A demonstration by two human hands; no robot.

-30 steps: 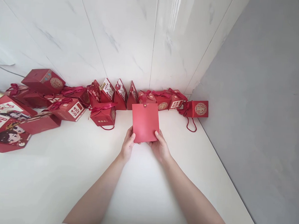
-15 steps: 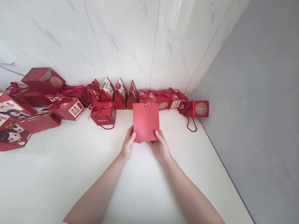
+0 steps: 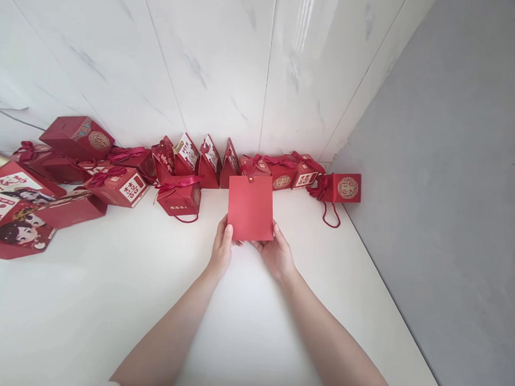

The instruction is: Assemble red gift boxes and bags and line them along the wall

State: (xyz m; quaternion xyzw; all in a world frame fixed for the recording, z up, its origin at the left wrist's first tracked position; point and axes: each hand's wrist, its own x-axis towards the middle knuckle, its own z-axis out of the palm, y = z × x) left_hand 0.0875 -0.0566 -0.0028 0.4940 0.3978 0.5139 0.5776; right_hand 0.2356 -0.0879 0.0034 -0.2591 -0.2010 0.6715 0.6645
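Observation:
Between my two hands is a red gift box (image 3: 251, 209), its plain square face toward me. A short ribbon (image 3: 250, 171) with a small gold stud tops that face. My left hand (image 3: 222, 244) grips the lower left edge, thumb upright along the side and fingers partly hidden behind the box. At the lower right corner, my right hand (image 3: 279, 253) is closed on the box, its thumb along the side edge and its other fingers underneath. The box's back is out of sight.
Several red boxes with ribbons line the wall behind, among them a bowed box (image 3: 178, 199) and a corded box (image 3: 346, 188) at right. Larger red boxes (image 3: 73, 206) crowd the left. A grey panel (image 3: 447, 197) borders the white table (image 3: 104, 317) on the right.
My right thumb has slid off the front face to the box's side edge. The box face has tipped slightly, its lower edge now a little higher. Both hands still hold it.

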